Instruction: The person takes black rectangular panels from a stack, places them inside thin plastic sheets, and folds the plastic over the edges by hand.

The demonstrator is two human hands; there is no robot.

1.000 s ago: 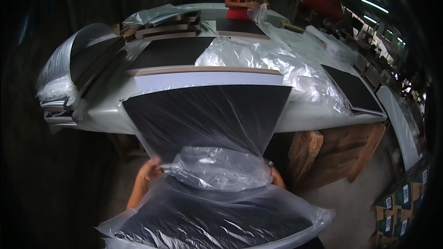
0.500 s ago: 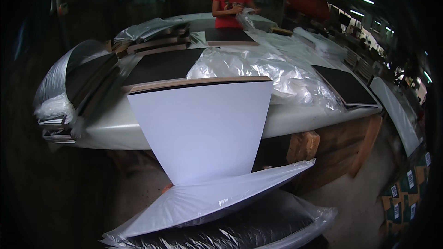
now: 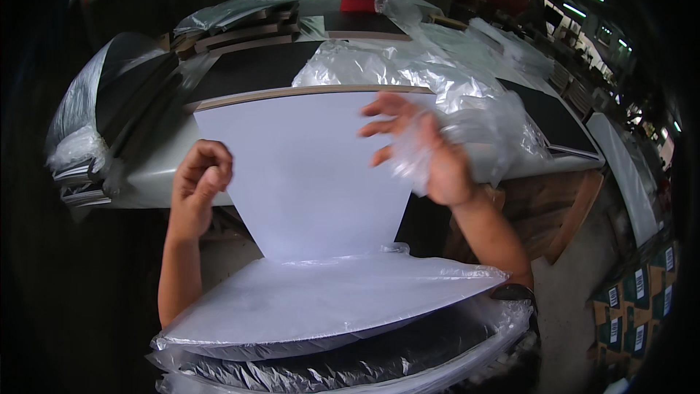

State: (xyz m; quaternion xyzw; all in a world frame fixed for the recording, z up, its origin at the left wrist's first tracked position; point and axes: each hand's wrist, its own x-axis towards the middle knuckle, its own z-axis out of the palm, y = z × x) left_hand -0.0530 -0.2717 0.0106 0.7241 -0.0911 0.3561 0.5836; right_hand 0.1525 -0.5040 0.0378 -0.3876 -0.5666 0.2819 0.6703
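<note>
A large white board (image 3: 313, 168) leans between me and the table, its top edge against a stack. Its near end is covered by a clear plastic bag (image 3: 328, 306), above another plastic-wrapped dark bundle (image 3: 350, 361). By the board's left edge my left hand (image 3: 201, 182) is raised, fingers curled in and thumb bent, with nothing seen in them. Over the board's right side, my right hand (image 3: 437, 153) has some fingers stretched out. Crumpled clear plastic film (image 3: 412, 157) is caught at its thumb and palm, and more trails behind the hand.
On the pale table (image 3: 153, 190) lie black boards (image 3: 255, 66), a heap of clear plastic (image 3: 350, 62) and wrapped stacks (image 3: 135, 95) at left. A person in a red shirt (image 3: 357, 0) stands at the far side. Patterned cartons (image 3: 638, 306) sit at lower right.
Both my hands have come into view, the right one with crumpled plastic film. The view has tilted down a little, so table and board sit higher in it.
</note>
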